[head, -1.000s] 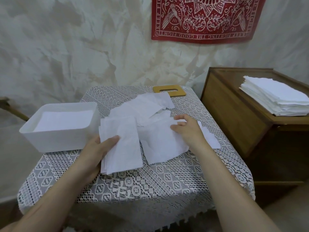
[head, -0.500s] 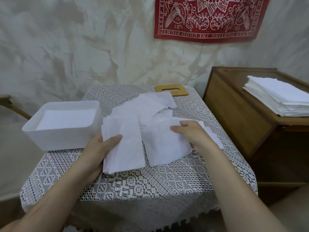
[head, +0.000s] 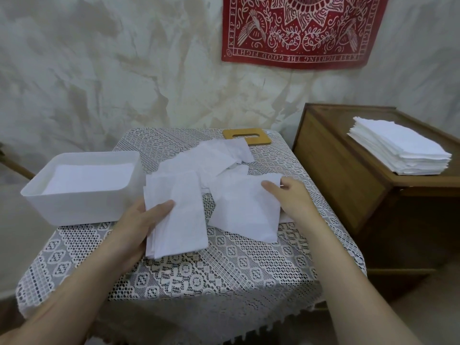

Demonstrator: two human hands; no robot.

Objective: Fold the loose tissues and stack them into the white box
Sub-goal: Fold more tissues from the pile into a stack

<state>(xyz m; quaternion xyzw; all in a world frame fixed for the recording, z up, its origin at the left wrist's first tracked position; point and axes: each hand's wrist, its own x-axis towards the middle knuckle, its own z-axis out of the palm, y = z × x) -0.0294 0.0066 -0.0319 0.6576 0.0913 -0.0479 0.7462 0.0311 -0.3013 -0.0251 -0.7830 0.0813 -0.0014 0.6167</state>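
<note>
My left hand (head: 139, 224) holds a folded bundle of white tissues (head: 180, 217) at its left edge, thumb on top, fingers hidden underneath. To its right lies a single flat tissue (head: 245, 212); my right hand (head: 290, 196) pinches its far right corner. More loose, crumpled tissues (head: 211, 158) lie heaped behind both. The white box (head: 79, 207) stands at the table's left with flat white tissues (head: 89, 179) inside.
A lace cloth covers the small table (head: 199, 275). A wooden lid with a slot (head: 246, 136) lies at the far edge. On the wooden cabinet (head: 348, 170) to the right sits a tall stack of tissues (head: 398, 150). A red bandana (head: 301, 31) hangs on the wall.
My right hand has shifted from resting on the single tissue to gripping its far right corner, lifting that edge slightly. My left hand and its bundle have stayed put.
</note>
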